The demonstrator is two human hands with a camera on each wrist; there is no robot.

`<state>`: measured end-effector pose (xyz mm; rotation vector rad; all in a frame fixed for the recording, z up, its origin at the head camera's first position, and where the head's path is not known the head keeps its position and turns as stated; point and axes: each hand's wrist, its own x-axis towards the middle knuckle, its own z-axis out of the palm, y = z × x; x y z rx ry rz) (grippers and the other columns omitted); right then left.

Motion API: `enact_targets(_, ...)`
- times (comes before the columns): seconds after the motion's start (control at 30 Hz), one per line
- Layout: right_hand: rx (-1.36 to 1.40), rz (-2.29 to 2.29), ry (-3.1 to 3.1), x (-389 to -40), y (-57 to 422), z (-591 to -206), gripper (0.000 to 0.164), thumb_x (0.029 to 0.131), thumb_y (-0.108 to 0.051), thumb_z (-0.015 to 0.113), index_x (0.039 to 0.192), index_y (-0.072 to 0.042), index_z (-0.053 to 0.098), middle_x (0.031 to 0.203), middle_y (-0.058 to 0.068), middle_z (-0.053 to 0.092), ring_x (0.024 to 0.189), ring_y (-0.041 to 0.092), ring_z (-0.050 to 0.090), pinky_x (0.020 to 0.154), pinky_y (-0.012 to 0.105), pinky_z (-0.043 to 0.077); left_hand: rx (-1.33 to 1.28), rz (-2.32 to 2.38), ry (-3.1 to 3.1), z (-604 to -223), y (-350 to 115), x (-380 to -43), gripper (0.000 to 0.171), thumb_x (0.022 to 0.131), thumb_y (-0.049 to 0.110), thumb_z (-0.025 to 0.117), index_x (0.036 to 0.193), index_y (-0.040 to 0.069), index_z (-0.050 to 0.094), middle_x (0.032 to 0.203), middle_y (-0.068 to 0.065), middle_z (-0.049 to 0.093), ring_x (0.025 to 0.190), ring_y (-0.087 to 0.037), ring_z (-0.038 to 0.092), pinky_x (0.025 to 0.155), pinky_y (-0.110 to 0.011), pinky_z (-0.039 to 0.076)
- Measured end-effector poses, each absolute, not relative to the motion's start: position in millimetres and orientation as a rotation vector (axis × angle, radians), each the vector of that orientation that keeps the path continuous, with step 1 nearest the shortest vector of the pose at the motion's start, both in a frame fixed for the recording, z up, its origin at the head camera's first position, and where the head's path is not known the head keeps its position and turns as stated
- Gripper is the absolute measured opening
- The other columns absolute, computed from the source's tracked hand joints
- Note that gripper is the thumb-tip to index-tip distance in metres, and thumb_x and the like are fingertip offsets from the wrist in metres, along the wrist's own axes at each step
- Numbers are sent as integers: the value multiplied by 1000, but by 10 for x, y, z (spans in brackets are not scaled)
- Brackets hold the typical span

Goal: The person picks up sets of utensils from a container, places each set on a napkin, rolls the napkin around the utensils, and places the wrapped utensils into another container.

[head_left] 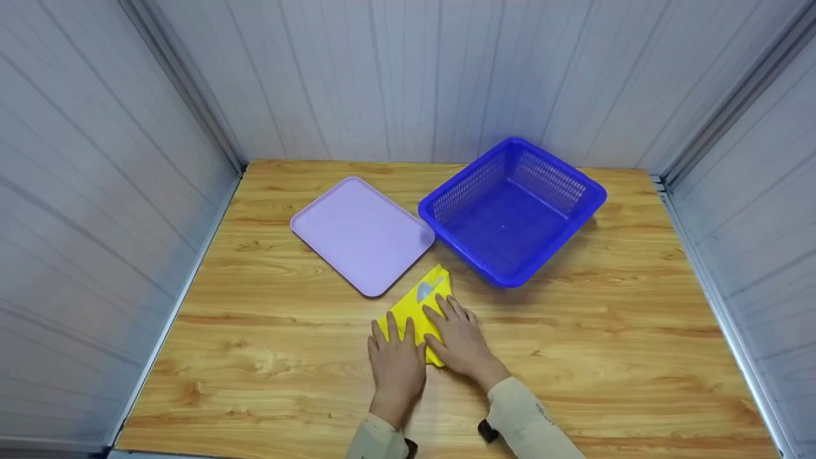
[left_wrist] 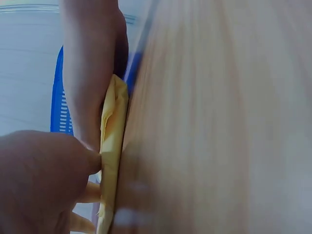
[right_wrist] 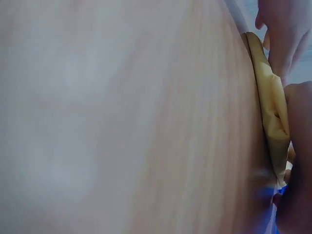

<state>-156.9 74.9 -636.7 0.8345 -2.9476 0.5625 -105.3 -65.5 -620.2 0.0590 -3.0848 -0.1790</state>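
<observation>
A folded yellow piece of thin, soft material [head_left: 408, 309] with a grey print lies on the wooden table; whether it is a cloth or a bag cannot be told. My left hand [head_left: 396, 363] rests on its lower left part, fingers spread and fairly straight. On its right side lies my right hand [head_left: 460, 338], fingers extended over the material. Seen from the side in the left wrist view, the yellow bundle [left_wrist: 113, 141] is a low, layered stack against the tabletop. The right wrist view shows its creased edge [right_wrist: 270, 105] beneath both hands.
A pale purple tray [head_left: 362, 236] lies flat beyond the hands, to the left. Right of it stands a blue plastic basket [head_left: 510, 217] with perforated sides, its near left rim close to the tray's corner. White panel walls [head_left: 408, 76] enclose the table [head_left: 268, 357] at the back and both sides.
</observation>
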Motion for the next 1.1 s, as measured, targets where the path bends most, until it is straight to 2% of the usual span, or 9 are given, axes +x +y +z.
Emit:
enact_targets(0.17,764,530,-2965,-1643,686,-6391,55,89,-46,39,137,-21,31,143,12,20,128,37,13,94,57,17,90,-225,-3133,-6167,-667,-1075,52,84,48,48,129,23,46,137,-19,29,120,-49,21,90,-58,23)
enact_targets(0.3,749,485,-2987,-1678,663,-6452,57,89,-50,35,139,-24,27,144,8,16,130,35,9,96,56,13,113,-290,-3140,-6124,-692,-1124,43,86,38,51,127,23,49,135,-20,32,118,-49,27,86,-57,30)
enact_targets(0.4,738,488,-2986,-1704,657,-6463,58,88,-52,34,139,-25,26,145,7,14,130,33,7,97,55,11,184,-383,-3074,-6095,-748,-1229,42,84,29,58,123,16,53,129,-23,37,110,-46,37,80,-53,36)
enact_targets(0.57,736,470,-2993,-1712,652,-6438,58,88,-52,34,139,-26,26,145,7,14,130,32,7,98,54,11,359,-697,-3027,-6022,-946,-1413,56,75,28,68,121,2,49,109,-22,49,92,-36,45,74,-46,39)
enact_targets(0.7,743,466,-2985,-1695,664,-6424,58,88,-51,36,138,-25,28,144,8,16,130,34,10,97,55,13,461,-1018,-3037,-5937,-1117,-1452,47,71,26,72,105,-2,55,94,-15,56,84,-30,52,73,-42,42)
enact_targets(0.8,752,471,-2992,-1685,680,-6428,58,88,-52,35,139,-25,27,145,8,15,130,33,9,97,55,12,503,-1184,-3037,-5880,-1185,-1447,43,68,25,74,96,0,54,90,-12,51,78,-27,51,69,-39,43)
enact_targets(0.93,743,511,-3003,-1675,684,-6441,57,88,-52,33,139,-26,26,145,7,14,130,33,7,97,55,10,439,-1511,-2936,-5851,-1202,-1444,52,71,25,72,107,-1,42,100,-16,42,82,-28,47,69,-37,42)
enact_targets(1.03,741,536,-3001,-1664,676,-6462,57,89,-51,34,139,-25,26,145,7,14,130,33,7,97,56,9,455,-1876,-2735,-5904,-1197,-1425,65,73,23,71,120,-1,32,106,-19,45,82,-27,50,67,-37,44)
enact_targets(1.1,753,536,-3002,-1648,671,-6477,57,89,-51,34,139,-25,26,145,8,14,130,33,7,97,56,10,517,-2047,-2613,-5967,-1198,-1391,67,73,22,71,122,-2,32,100,-18,50,76,-24,52,61,-36,45)
